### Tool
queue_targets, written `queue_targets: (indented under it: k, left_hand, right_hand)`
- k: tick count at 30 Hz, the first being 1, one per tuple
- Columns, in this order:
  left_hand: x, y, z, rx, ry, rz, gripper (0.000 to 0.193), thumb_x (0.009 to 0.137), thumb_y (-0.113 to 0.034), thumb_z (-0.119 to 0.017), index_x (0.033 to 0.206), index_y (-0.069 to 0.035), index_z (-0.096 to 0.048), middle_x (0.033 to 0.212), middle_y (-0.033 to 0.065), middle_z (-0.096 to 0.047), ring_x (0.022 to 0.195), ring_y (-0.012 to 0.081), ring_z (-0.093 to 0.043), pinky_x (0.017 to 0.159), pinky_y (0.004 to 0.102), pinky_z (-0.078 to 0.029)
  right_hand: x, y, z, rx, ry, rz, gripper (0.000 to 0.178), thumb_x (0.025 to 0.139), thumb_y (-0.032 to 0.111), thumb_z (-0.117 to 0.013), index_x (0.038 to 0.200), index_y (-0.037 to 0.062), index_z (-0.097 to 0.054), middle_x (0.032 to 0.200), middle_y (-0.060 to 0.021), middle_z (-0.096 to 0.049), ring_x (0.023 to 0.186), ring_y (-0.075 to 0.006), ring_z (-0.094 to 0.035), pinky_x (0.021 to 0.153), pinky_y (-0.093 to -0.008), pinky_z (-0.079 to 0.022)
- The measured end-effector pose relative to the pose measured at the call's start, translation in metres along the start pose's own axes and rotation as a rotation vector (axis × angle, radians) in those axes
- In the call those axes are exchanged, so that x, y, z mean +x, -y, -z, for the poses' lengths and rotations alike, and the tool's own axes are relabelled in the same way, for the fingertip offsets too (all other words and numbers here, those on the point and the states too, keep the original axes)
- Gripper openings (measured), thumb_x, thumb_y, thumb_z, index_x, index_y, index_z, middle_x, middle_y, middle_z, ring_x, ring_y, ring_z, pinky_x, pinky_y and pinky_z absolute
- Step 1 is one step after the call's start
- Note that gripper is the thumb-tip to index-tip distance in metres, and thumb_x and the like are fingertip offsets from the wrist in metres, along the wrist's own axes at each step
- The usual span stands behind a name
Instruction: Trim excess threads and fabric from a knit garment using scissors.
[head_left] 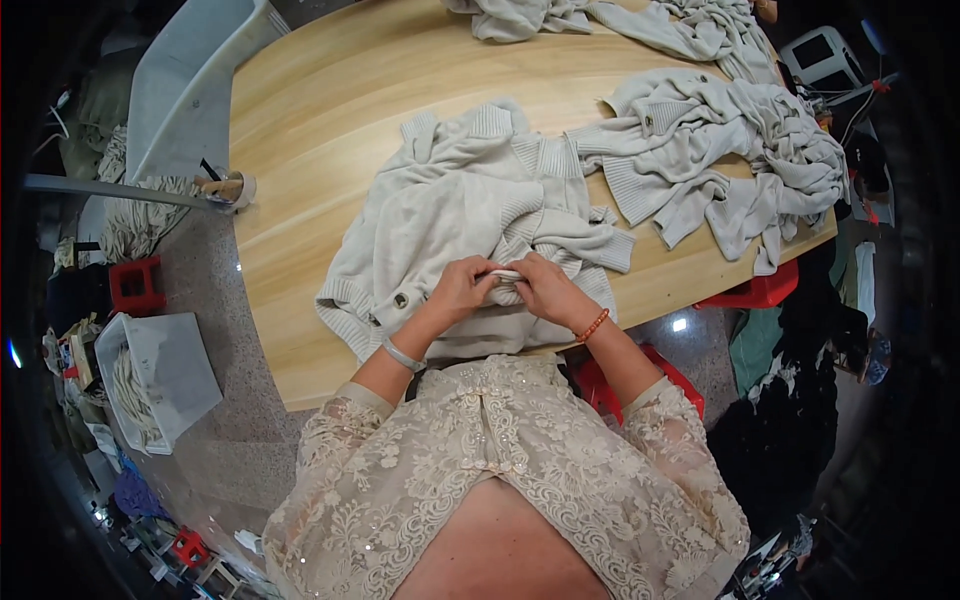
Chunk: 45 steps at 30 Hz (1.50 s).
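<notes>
A pale grey knitted cardigan (430, 215) lies loosely bunched at the near edge of the wooden table (320, 120). Its ribbed bands and a dark button show. My left hand (465, 288) and my right hand (547, 290) meet over its near part, fingers closed in a pinch. Between them a small folded bit of the knit fabric sticks up. The fingertips hide just which part of the garment they grip.
More pale knitwear (690, 140) is heaped on the table's right side and at the far edge (640, 25). To the left are a large grey bin (185, 90), a white crate (180, 370) with fabric inside and a red stool (137, 285). Another red stool (755, 288) stands under the right edge.
</notes>
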<state>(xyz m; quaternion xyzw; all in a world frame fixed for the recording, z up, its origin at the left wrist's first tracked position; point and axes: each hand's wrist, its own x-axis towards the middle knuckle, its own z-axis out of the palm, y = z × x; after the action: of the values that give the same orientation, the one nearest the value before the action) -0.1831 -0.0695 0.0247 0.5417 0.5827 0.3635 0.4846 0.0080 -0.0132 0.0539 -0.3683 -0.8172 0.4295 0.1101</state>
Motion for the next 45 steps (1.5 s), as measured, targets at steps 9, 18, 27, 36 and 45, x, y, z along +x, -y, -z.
queue_targets:
  k: [9, 18, 27, 36, 45]
  left_hand:
    - [-0.001, 0.012, 0.008, -0.213, 0.132, 0.146, 0.016, 0.088, -0.003, -0.056, 0.102, 0.001, -0.064, 0.086, -0.0019, -0.063, 0.078, 0.0031, -0.054, 0.071, 0.0191, -0.045]
    - [-0.005, -0.012, 0.022, -0.499, 0.183, 0.141, 0.034, 0.084, -0.012, -0.069, 0.114, -0.001, -0.056, 0.106, 0.0041, -0.06, 0.095, 0.0103, -0.055, 0.084, 0.0247, -0.045]
    - [-0.048, 0.0, 0.052, -0.221, -0.04, 0.005, 0.03, 0.072, 0.003, -0.061, 0.101, -0.002, -0.062, 0.098, 0.0076, -0.065, 0.094, 0.0139, -0.059, 0.083, 0.0272, -0.045]
    - [-0.034, -0.15, 0.045, -0.616, 0.1, -0.639, 0.045, 0.074, -0.011, -0.075, 0.113, -0.002, -0.054, 0.108, 0.0073, -0.056, 0.105, 0.0194, -0.053, 0.093, 0.0302, -0.039]
    - [-0.04, -0.084, 0.033, -0.46, 0.389, -0.01, 0.071, 0.067, -0.024, -0.084, 0.127, -0.003, -0.051, 0.121, 0.0087, -0.058, 0.113, 0.018, -0.052, 0.1, 0.0314, -0.04]
  right_hand:
    - [0.0, 0.01, 0.003, 0.111, -0.043, 0.065, 0.022, 0.075, -0.003, -0.054, 0.093, 0.0017, -0.065, 0.084, -0.0156, -0.059, 0.082, -0.0369, -0.058, 0.072, -0.0404, -0.048]
    - [0.002, 0.011, 0.018, 0.903, 0.148, -0.305, 0.022, 0.091, 0.025, -0.061, 0.099, 0.004, -0.064, 0.084, 0.0017, -0.063, 0.071, -0.0043, -0.058, 0.058, -0.0206, -0.05]
    - [-0.02, 0.061, 0.113, 0.941, 0.11, 0.12, 0.042, 0.075, 0.022, -0.075, 0.103, -0.0023, -0.056, 0.099, -0.0062, -0.058, 0.09, -0.0117, -0.054, 0.081, -0.026, -0.044]
    - [0.002, 0.04, 0.042, 0.532, 0.335, 0.064, 0.062, 0.088, 0.019, -0.061, 0.141, 0.0027, -0.033, 0.138, -0.0112, -0.044, 0.124, -0.0205, -0.046, 0.104, -0.0327, -0.035]
    - [0.021, 0.068, 0.055, 1.093, -0.181, -0.001, 0.045, 0.09, 0.014, -0.056, 0.132, 0.0016, -0.044, 0.13, -0.0119, -0.052, 0.116, -0.0202, -0.051, 0.098, -0.0353, -0.042]
